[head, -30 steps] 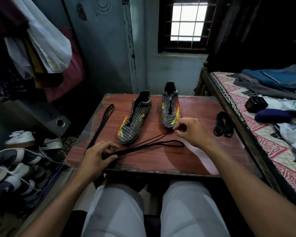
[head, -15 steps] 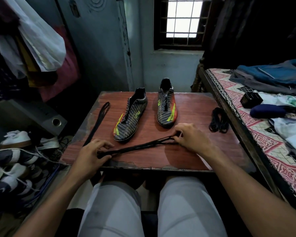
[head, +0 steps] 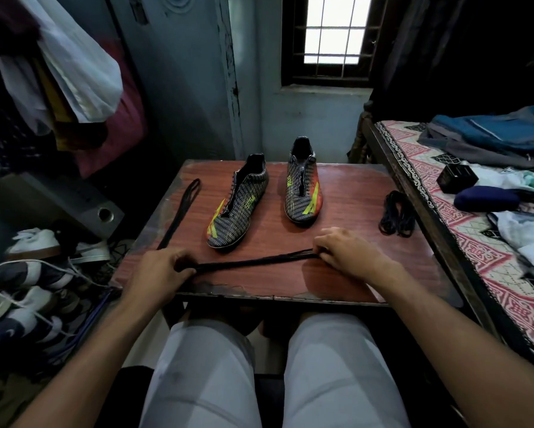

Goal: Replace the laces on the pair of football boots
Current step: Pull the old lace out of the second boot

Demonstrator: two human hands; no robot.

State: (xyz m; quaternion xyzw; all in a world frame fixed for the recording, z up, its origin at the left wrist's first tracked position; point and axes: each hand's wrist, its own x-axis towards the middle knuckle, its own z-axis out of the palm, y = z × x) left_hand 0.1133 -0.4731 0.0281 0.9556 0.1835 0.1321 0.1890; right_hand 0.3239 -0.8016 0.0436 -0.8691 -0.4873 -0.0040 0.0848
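Observation:
Two dark patterned football boots with yellow and red marks stand unlaced on the reddish table (head: 352, 282): the left boot (head: 237, 205) and the right boot (head: 302, 186). A folded black lace (head: 253, 261) is stretched flat near the table's front edge. My left hand (head: 159, 271) pinches its left end, and my right hand (head: 346, 253) pinches its right end. Another folded black lace (head: 180, 211) lies along the table's left side. A coiled black lace (head: 396, 213) sits at the right side.
A bed (head: 488, 242) with a patterned cover, clothes and a small black box runs along the table's right edge. Shoes (head: 28, 291) and a speaker (head: 83, 205) crowd the floor at left. Clothes hang at upper left. My knees are under the table front.
The loose loop of lace has been pulled straight and taut between my hands. My right hand has moved toward the front edge, away from the right boot's toe.

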